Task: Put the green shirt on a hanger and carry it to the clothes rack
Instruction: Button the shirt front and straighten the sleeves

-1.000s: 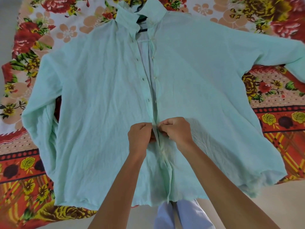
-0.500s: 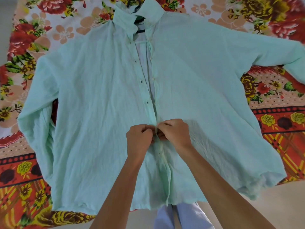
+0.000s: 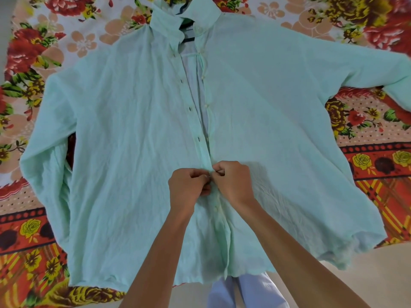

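The pale green shirt lies spread front-up on a flowered bedsheet, sleeves out to both sides. A dark hanger shows inside the collar, its hook poking out at the top. The upper front stands unbuttoned; the lower part is closed. My left hand pinches the left placket edge at mid-front. My right hand pinches the right placket edge against it, fingers curled at a button. The button itself is hidden between my fingers.
The flowered bedsheet, red, orange and yellow, covers the surface under the shirt. A beige floor shows at the lower right. Light blue cloth, my own clothing, hangs below the shirt hem.
Both hands stay at the same mid-front button, fingers working slightly closer together. The view has shifted a little; the shirt has not moved.
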